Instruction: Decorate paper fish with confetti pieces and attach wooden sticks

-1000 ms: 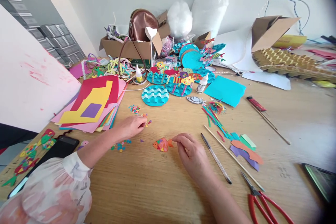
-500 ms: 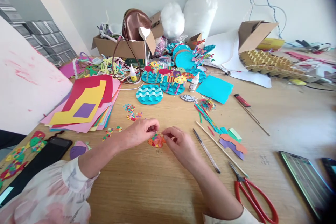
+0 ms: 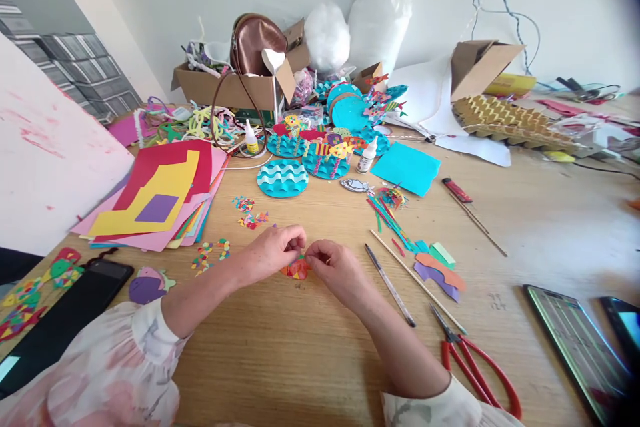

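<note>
My left hand (image 3: 275, 250) is closed in a pinch at the upper left of a small orange-red paper fish (image 3: 296, 269) covered with coloured bits. From the right, my right hand (image 3: 333, 267) pinches close to the fish's tail end, its fingertips partly covering it. Whatever either pinch holds is too small or hidden to make out. Just beyond my left hand lie small piles of coloured paper bits (image 3: 253, 219). A round blue piece with white waves (image 3: 283, 178) lies farther back.
Paper sheets (image 3: 200, 180) and a black phone (image 3: 100, 287) are at left. Right of my hands lie a pen (image 3: 390, 284), a wooden stick (image 3: 417, 280), red-handled scissors (image 3: 475, 363) and paper scraps (image 3: 440, 271). Glue bottles (image 3: 367, 155) and boxes (image 3: 235, 90) stand behind.
My hands have drawn slightly closer together over the fish, and my right fingertips now cover more of its tail end. The whole view has shifted slightly.
</note>
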The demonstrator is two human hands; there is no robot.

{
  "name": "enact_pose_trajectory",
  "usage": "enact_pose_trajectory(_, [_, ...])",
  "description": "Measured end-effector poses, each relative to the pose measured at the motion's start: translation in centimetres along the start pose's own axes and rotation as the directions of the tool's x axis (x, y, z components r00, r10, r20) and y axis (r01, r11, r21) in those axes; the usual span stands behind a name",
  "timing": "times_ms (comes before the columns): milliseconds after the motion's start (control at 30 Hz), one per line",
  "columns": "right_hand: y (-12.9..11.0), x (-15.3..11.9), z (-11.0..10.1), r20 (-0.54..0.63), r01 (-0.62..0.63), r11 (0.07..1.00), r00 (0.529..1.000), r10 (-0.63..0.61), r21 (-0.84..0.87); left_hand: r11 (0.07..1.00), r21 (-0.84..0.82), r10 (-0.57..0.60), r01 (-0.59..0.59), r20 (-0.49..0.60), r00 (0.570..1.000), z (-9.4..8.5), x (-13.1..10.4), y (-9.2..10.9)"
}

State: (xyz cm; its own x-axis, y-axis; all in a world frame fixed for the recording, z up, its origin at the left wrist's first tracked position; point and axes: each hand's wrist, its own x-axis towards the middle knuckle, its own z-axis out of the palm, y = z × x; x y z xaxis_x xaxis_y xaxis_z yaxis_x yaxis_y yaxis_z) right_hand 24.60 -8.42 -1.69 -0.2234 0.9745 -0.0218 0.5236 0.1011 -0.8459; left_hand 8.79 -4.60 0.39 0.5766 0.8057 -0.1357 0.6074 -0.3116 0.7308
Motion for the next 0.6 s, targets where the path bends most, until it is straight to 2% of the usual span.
enact_pose_trajectory(333, [0.5, 0.3, 0.1, 0.013, -0.049, 0.998, 0.999, 0.05, -0.045, 1.0, 0.025, 0.013, -0.013, 0.005, 1.0, 0.5, 0.7, -0.5])
enact_pose_trajectory(600, [1.0, 0.5, 0.2, 0.0, -0.038, 0.995, 0.999, 0.038, -0.095, 0.987, 0.14, 0.072, -0.08, 0.065, 0.995, 0.7, 1.3, -0.4])
